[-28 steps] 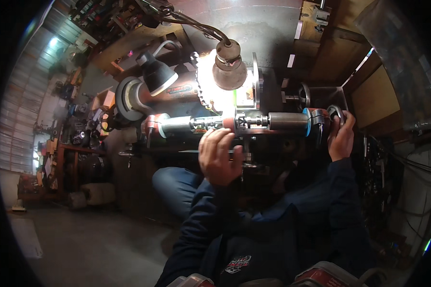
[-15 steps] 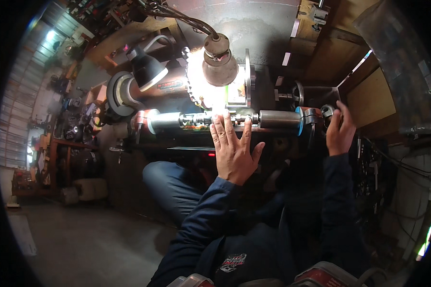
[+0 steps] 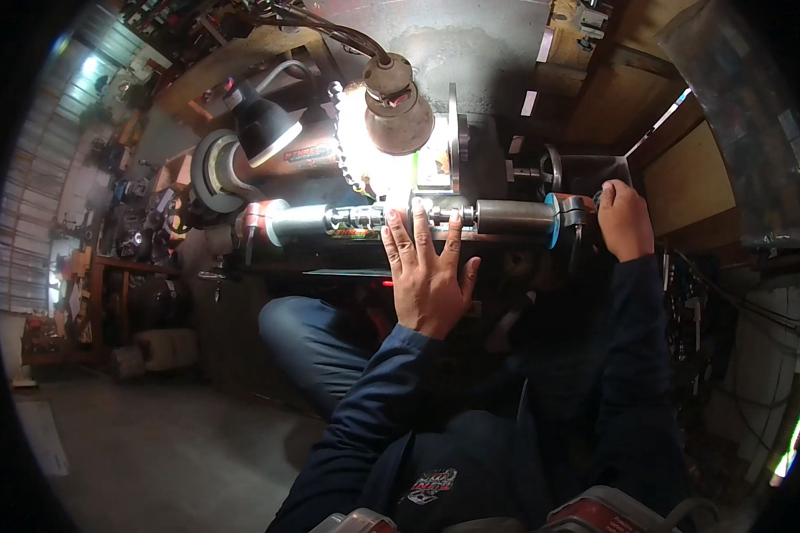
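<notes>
A shiny lobed metal shaft (image 3: 356, 218), which looks like a camshaft, lies level between a left steel cylinder (image 3: 302, 226) and a right steel cylinder (image 3: 512, 218) on the machine. My left hand (image 3: 428, 289) is laid out with its fingers spread, fingertips over the middle of the shaft; whether they all touch it is hard to tell. At the far right end, beyond the red clamp bracket (image 3: 574, 211), my right hand (image 3: 627, 222) is closed around a round metal knob, which the hand almost wholly hides.
A bright work lamp (image 3: 400, 115) hangs just behind the shaft, its glare washing out part of the machine. Left of it stands a black lamp (image 3: 267, 124). A handwheel (image 3: 551, 169) sits behind the right cylinder. Below the shaft is my bent knee (image 3: 307, 342).
My right hand, open beside the round knob before, has closed over it. My left hand stays spread on the shaft. The whole view has shifted slightly.
</notes>
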Motion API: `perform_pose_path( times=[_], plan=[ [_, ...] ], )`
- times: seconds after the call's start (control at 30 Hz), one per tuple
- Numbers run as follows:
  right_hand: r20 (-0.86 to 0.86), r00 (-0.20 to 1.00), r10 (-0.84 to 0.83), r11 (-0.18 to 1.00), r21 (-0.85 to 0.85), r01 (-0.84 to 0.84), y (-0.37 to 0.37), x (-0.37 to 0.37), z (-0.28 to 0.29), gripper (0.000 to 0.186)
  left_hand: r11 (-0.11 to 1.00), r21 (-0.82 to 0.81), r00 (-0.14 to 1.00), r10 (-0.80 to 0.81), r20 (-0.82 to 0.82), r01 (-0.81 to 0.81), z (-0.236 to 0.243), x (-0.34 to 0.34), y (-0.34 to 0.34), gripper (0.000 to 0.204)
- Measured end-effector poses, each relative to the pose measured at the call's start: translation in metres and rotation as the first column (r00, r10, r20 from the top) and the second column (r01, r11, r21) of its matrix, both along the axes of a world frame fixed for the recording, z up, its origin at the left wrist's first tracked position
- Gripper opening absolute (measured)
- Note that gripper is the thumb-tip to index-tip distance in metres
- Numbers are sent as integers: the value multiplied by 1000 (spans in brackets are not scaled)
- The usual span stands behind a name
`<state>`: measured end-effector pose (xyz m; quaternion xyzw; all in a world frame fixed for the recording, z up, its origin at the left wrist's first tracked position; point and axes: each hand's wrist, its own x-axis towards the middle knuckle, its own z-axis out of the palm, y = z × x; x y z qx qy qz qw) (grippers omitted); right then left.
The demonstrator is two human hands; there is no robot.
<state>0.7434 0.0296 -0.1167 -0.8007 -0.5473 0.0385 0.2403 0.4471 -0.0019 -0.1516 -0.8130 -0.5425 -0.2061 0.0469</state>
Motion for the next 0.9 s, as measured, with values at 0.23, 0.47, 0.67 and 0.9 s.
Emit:
perform_pose_path(
  times=[0.23, 0.47, 0.67, 0.9],
  plan=[
    [-12, 1000, 8, 967, -256, -11, 22, 12, 6, 41, 999, 7, 998, -47, 43, 46, -1, -5, -1, 51],
    [36, 997, 74, 934, -352, -56, 30, 16, 10, 41, 997, 30, 995, -66, 72, 64, 0, -7, 0, 51],
    [5, 999, 45, 958, -283, -42, 24, 9, 11, 40, 999, 0, 997, -39, 70, 39, 1, -6, 0, 51],
    [-19, 1000, -1, 974, -227, -4, 17, 4, 13, 35, 1000, 3, 998, -31, 47, 30, 0, -5, 1, 52]
  ],
)
